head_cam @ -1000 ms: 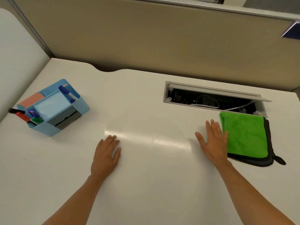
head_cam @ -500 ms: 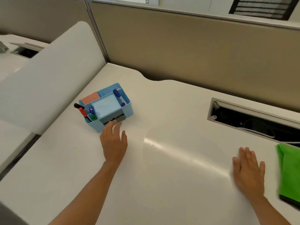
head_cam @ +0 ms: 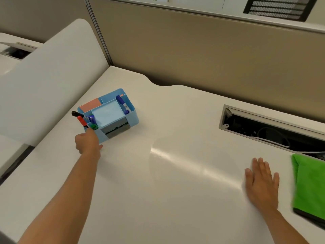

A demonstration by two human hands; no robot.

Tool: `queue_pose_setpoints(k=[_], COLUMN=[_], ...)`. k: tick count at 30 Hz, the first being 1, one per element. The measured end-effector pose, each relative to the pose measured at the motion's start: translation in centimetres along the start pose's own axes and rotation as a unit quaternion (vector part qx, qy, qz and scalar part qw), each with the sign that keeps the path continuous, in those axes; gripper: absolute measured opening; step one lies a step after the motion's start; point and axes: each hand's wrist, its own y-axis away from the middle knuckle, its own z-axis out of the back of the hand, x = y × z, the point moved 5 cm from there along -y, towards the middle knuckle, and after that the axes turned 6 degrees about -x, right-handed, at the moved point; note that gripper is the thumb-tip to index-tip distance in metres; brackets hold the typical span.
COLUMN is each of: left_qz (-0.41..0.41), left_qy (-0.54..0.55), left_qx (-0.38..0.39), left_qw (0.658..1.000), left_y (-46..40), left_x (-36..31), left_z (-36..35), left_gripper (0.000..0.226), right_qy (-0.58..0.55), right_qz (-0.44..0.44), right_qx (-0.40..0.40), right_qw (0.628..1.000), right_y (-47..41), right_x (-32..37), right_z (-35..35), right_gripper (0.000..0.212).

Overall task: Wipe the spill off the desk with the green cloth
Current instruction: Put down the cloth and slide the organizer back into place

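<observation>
The green cloth (head_cam: 310, 187), dark-edged, lies flat at the right edge of the white desk (head_cam: 158, 199), partly cut off by the frame. My right hand (head_cam: 262, 185) rests flat on the desk just left of the cloth, fingers spread, holding nothing. My left hand (head_cam: 88, 141) is stretched out to the front left corner of a blue desk organizer (head_cam: 114, 113), its fingertips at the markers (head_cam: 84, 120) standing there; the fingers are hidden behind the hand. I see only a streak of glare on the desk, no distinct spill.
An open cable tray (head_cam: 274, 132) with wires is sunk into the desk behind the cloth. A beige partition (head_cam: 202, 55) runs along the back. A white curved divider (head_cam: 45, 80) stands on the left, with another desk beyond it.
The view has swung left and the cloth has slid to the frame's right edge. My left hand has moved forward from the desk to the organizer's corner. My right hand stays flat.
</observation>
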Motion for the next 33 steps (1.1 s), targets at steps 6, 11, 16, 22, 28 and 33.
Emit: queue_pose_setpoints(k=[6,11,16,22,28,33], left_qz=[0.056,0.053,0.044,-0.02,-0.067,-0.107], left_qy=[-0.017,-0.039,-0.007,0.006,-0.044,-0.105], left_qx=[0.061,0.067,0.075,0.143,0.222,0.278], left_qw=[0.996,0.996,0.996,0.989,0.972,0.949], left_y=[-1.5,-2.1,-1.3,1.8,7.0,11.8], left_x=[-1.7,-2.5,-2.5,-4.9,-5.7,-4.9], left_z=[-0.3,-0.5,-1.2,-4.2,-9.8,-14.5], left_gripper=[0.038,0.031,0.026,0.02,0.01,0.006], right_qy=[-0.003,0.003,0.002,0.004,0.009,0.012], right_qz=[-0.003,-0.004,0.001,0.003,0.006,0.005], right_qx=[-0.009,-0.012,-0.018,-0.023,-0.026,-0.028], right_qw=[1.0,1.0,1.0,1.0,1.0,1.0], right_y=[0.0,-0.1,-0.1,-0.1,-0.1,-0.1], right_x=[-0.1,-0.4,-0.4,-0.2,-0.1,0.0], right_z=[-0.1,-0.4,-0.5,-0.3,-0.2,-0.1], right_gripper=[0.066,0.065,0.063,0.063,0.062,0.058])
